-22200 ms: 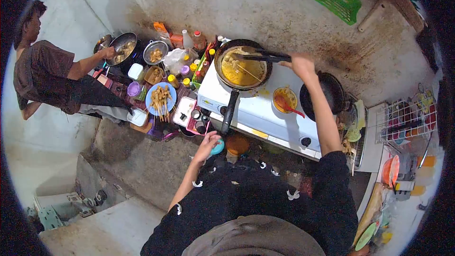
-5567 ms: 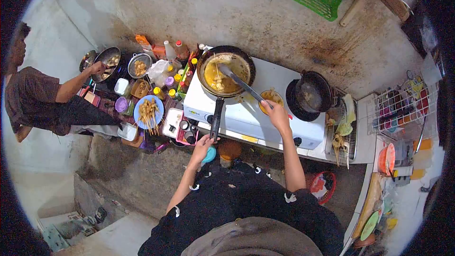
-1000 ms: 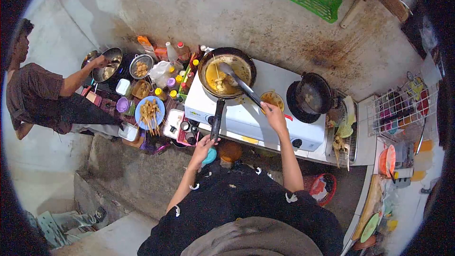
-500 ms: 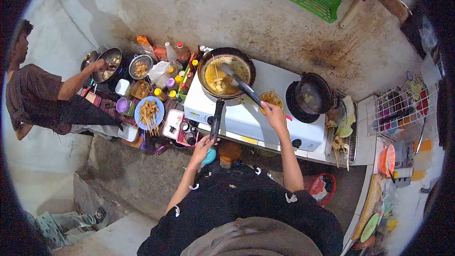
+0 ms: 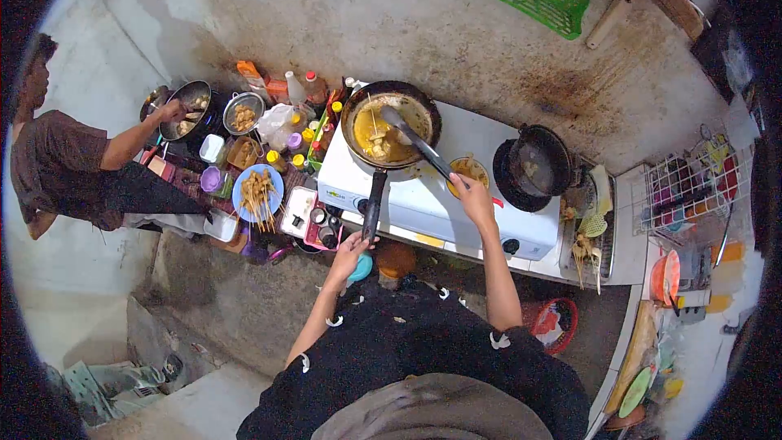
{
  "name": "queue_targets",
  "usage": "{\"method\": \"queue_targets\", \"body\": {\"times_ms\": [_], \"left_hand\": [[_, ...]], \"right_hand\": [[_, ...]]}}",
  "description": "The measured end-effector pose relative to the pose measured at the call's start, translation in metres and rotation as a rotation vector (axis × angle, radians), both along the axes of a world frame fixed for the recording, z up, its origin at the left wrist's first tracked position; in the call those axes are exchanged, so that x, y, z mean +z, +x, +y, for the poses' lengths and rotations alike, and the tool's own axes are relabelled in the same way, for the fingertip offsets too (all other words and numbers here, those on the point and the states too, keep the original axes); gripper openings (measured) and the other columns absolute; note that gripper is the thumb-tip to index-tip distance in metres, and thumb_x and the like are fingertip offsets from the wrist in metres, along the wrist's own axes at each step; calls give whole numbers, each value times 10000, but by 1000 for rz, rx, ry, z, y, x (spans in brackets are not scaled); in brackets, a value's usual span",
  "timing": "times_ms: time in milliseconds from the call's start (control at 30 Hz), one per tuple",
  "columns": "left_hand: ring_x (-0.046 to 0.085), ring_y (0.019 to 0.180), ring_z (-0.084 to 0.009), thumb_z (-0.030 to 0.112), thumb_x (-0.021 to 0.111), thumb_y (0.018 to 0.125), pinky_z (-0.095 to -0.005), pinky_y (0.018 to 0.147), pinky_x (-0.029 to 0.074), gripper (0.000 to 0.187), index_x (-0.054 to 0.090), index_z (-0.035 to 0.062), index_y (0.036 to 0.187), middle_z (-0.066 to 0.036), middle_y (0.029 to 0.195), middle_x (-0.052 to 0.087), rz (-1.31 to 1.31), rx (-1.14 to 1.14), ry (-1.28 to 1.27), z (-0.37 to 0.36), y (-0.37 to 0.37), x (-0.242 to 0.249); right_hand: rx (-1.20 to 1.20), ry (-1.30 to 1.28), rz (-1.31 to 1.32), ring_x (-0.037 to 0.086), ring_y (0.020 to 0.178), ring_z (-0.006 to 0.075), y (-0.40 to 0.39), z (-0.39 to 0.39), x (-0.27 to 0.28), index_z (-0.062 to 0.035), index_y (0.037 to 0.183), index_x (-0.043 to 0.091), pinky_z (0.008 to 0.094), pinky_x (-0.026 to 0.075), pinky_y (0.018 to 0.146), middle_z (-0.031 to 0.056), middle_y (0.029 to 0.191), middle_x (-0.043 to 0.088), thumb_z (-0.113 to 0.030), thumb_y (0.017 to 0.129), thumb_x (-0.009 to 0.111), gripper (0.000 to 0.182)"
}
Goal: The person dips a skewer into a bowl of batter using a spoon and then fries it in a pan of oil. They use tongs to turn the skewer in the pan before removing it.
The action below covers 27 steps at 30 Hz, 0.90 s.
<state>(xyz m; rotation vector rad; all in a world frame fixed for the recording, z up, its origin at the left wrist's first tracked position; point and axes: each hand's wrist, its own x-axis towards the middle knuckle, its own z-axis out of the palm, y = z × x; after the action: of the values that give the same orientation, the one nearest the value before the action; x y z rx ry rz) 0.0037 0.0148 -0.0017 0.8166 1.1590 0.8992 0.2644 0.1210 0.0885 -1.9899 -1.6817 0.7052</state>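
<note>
My left hand (image 5: 352, 253) is wrapped round the black handle of a frying pan (image 5: 375, 204), which sits on the left side of the white stove (image 5: 481, 130). Yellow-brown liquid with pale pieces of food (image 5: 376, 147) and a thin skewer lies in the pan. My right hand (image 5: 471, 194) grips a dark spatula (image 5: 423, 147), its blade down in the liquid near the pan's centre. Just behind that hand, a small bowl of yellowish food (image 5: 469, 169) stands on the stove.
A dark wok (image 5: 542, 160) rests on the right burner. To the left are a blue plate of skewers (image 5: 257, 194), bottles (image 5: 314, 88) and a strainer (image 5: 243, 114). At far left a person (image 5: 65, 155) works over another pan (image 5: 194, 98). A wire rack (image 5: 692, 187) hangs right.
The spatula blade has shifted very slightly within the pan, and the pale food pieces lie a little differently. Both my hands keep their grips. The other person's hand has moved slightly over their pan.
</note>
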Motion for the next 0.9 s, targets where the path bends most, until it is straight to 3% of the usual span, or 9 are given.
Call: {"method": "queue_targets", "body": {"times_ms": [100, 167, 267, 567, 667, 767, 900], "left_hand": [[502, 863, -124, 146, 456, 831, -246, 795, 375, 345, 396, -31, 1121, -92, 972, 562, -17, -2, 13, 0, 0, -4], [505, 858, -125, 141, 457, 830, -250, 794, 378, 345, 395, -30, 1123, -95, 971, 563, 39, -10, 4, -1, 0, 2], [507, 850, -126, 139, 455, 830, -250, 791, 380, 342, 399, -29, 1122, -93, 970, 565, -11, 7, 13, 0, 0, -7], [506, 842, -118, 144, 454, 830, -245, 782, 381, 330, 417, -24, 1111, -82, 963, 569, 28, 54, -33, -2, 3, 5], [505, 836, -116, 143, 459, 826, -240, 777, 380, 332, 419, -23, 1111, -80, 959, 570, -20, 32, -1, -2, 0, -10], [504, 832, -116, 145, 463, 825, -240, 777, 381, 332, 422, -21, 1109, -78, 957, 570, -11, 38, -19, -1, 1, -10], [502, 834, -115, 151, 465, 825, -240, 778, 380, 339, 418, -19, 1114, -77, 960, 570, -19, 25, 0, -2, 0, -11]], "right_hand": [[-15, -11, 82, 567, 686, 287, 1, 0, 0, -99, 977, 584, 343, 408, 648, 175, 675, 576, -510, 778, 411, 488], [-35, -7, 17, 550, 833, 325, 1, 0, 4, -100, 987, 579, 372, 405, 745, 184, 856, 582, -484, 779, 421, 465], [58, 23, 86, 565, 743, 293, 6, -1, -7, -101, 995, 575, 337, 412, 684, 170, 759, 589, -494, 783, 416, 474], [34, -84, 88, 564, 752, 307, 3, -3, 4, -104, 993, 577, 346, 413, 682, 186, 785, 588, -492, 785, 417, 469], [-21, 24, 52, 566, 741, 314, -1, -5, 10, -111, 996, 577, 350, 415, 672, 192, 767, 587, -495, 783, 418, 467], [48, -24, -20, 568, 733, 313, 0, -6, 14, -106, 994, 577, 352, 415, 666, 191, 761, 586, -502, 779, 418, 477], [12, -16, 82, 569, 733, 309, 3, -4, 1, -103, 988, 579, 348, 416, 667, 192, 769, 585, -510, 776, 415, 487]]}}
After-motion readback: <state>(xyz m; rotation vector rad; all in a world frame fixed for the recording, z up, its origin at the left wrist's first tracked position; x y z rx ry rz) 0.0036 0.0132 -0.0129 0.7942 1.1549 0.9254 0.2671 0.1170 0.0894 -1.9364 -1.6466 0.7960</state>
